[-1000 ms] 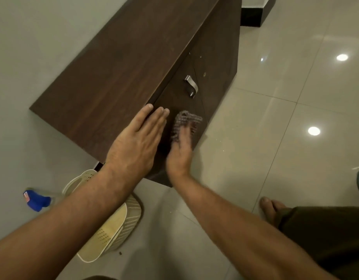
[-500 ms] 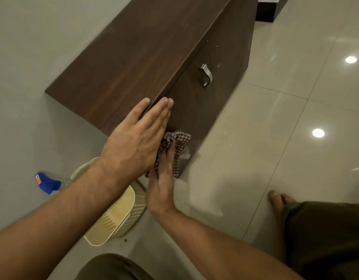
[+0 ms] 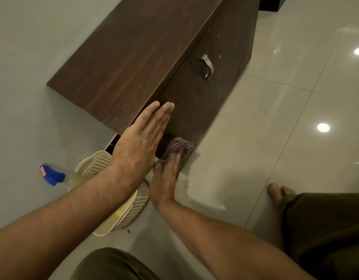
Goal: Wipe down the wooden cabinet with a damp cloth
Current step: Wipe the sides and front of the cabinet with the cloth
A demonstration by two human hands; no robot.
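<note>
Low on the dark woodgrain cabinet [image 3: 134,63], right hand [image 3: 166,178] presses checked cloth [image 3: 178,147].

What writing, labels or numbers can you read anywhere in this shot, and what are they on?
No text can be read.
Blue spray bottle head: a small orange and white sticker on it, too blurred and small to read.
Wooden cabinet, its metal handle, the cream perforated basket and the checked cloth under the right hand: no print visible.
</note>
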